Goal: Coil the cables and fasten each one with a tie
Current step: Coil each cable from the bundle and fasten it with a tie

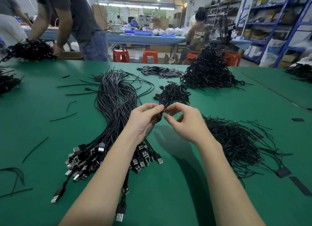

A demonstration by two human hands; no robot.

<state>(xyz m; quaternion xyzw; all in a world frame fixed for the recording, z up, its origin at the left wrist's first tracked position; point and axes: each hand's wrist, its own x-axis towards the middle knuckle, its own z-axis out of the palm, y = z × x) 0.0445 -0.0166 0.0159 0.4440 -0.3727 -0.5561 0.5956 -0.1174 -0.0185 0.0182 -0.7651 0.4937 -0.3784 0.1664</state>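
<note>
My left hand (pixel 145 119) grips a small coiled black cable (pixel 160 115) above the green table, thumb and fingers curled round it. My right hand (pixel 184 121) is beside it, its fingertips pinching at the top of the coil where a thin tie seems to be; the tie itself is too small to make out. A big bundle of loose black USB cables (pixel 116 107) lies under my left forearm, plugs toward me. A heap of black twist ties (pixel 236 141) lies on the right. A small pile of tied coils (pixel 173 92) sits just beyond my hands.
A tall heap of tied coils (pixel 209 72) and a pile of flat black pieces (pixel 160 71) stand further back. Stray ties litter the green table (pixel 50 124). One person (pixel 76 23) handles cables at the far left edge; another sits at the back by red stools (pixel 150 56).
</note>
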